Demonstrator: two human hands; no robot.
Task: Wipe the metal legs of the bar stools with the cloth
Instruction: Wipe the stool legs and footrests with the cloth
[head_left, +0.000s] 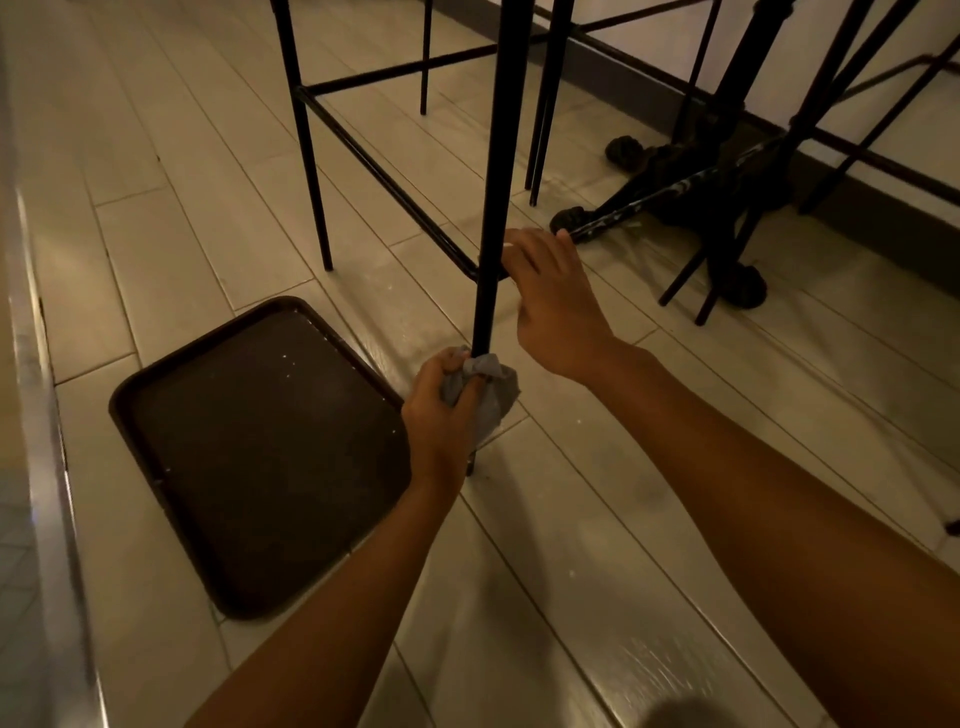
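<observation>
Cloth in left hand wraps stool leg beside tray edge.

A dark brown tray lies flat on the pale plank floor, just left of the left fingers, its surface flecked with pale specks. Beyond the right fingers, to their right, a black ornate table base stands on scrolled feet near the dark baseboard. A shiny metal edge runs along the far left.
</observation>
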